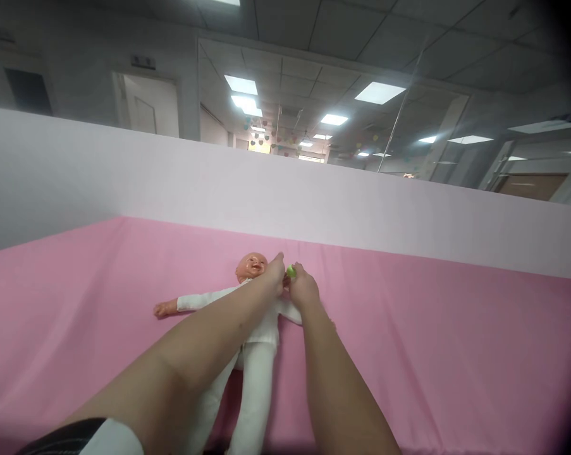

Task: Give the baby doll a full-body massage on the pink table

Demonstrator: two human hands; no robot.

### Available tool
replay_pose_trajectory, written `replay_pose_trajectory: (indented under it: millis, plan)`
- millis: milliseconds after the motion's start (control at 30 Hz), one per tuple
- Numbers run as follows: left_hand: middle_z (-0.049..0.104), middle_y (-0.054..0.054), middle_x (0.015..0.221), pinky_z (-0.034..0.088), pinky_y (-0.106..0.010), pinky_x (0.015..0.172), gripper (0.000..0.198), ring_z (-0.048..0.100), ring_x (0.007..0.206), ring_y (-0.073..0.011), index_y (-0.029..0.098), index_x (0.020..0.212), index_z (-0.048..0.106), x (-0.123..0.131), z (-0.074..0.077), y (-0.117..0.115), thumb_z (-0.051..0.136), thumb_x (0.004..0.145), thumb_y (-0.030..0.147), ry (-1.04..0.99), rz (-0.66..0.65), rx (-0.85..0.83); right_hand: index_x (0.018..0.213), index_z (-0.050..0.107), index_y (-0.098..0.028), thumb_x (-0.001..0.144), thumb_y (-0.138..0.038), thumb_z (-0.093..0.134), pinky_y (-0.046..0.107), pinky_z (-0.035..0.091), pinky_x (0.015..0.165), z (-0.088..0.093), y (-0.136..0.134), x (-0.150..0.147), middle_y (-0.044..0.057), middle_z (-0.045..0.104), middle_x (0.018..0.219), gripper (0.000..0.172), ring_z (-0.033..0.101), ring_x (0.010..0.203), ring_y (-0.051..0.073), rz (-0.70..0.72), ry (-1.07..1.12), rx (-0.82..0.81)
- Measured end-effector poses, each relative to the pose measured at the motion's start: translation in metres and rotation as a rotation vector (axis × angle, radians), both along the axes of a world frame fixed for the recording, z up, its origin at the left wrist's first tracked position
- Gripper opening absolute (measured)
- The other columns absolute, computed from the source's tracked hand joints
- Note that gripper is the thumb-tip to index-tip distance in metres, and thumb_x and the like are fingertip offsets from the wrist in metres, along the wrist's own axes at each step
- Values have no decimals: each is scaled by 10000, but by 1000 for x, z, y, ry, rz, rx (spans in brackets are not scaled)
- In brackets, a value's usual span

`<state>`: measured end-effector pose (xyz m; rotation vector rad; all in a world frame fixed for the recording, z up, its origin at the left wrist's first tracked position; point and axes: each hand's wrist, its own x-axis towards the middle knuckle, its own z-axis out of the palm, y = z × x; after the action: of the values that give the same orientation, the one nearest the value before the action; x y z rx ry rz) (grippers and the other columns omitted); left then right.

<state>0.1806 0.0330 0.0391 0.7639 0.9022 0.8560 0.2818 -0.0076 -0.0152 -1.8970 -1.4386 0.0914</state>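
A baby doll [261, 325] in white clothes lies on its back on the pink cloth, arms spread and face up. My left forearm crosses over its body, and my left hand [274, 275] is beside the doll's head [251, 265]. That hand looks closed, its thumb pointing up; the other fingers are mostly hidden, as is anything in them. Close by on the right, my right hand [305, 288] is closed around a small bright green object [291, 271]. Only its rounded end shows, so its kind is unclear. The two hands nearly meet above the doll's shoulder.
Pink cloth [408, 341] covers the table, with soft folds on the right. A low white partition [285, 196] runs along the far edge. Beyond it are glass panels, a doorway [151, 104] and lit ceiling panels.
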Motion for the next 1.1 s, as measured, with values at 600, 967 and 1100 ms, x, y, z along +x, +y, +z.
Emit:
replay_pose_trajectory:
  millis: [600, 967, 1100]
  plan:
    - [700, -240, 1067, 615, -371, 908, 398, 722, 1004, -297, 40, 1085, 671, -119, 0, -45, 620, 911, 394, -407, 22, 73, 1465, 507, -130, 927, -277, 520, 400, 383, 1189, 4, -3, -14, 143, 467, 1561, 558, 463, 1440, 268, 32, -52, 81]
    - [719, -234, 1026, 628, -496, 861, 525, 742, 957, -344, 48, 1234, 633, -170, -7, -27, 531, 954, 480, -625, 10, 45, 1597, 297, -241, 928, -570, 616, 446, 207, 1283, 65, -72, -146, 57, 339, 1649, 810, 277, 1542, 238, 756, -364, 242]
    - [673, -273, 1214, 545, -623, 974, 706, 671, 1151, -415, 66, 1369, 575, -177, 4, -33, 442, 946, 616, -602, -3, 10, 1622, 204, -186, 978, -587, 534, 503, 114, 1291, 65, -75, -162, 96, 287, 1666, 827, 182, 1572, 249, 756, -439, 113]
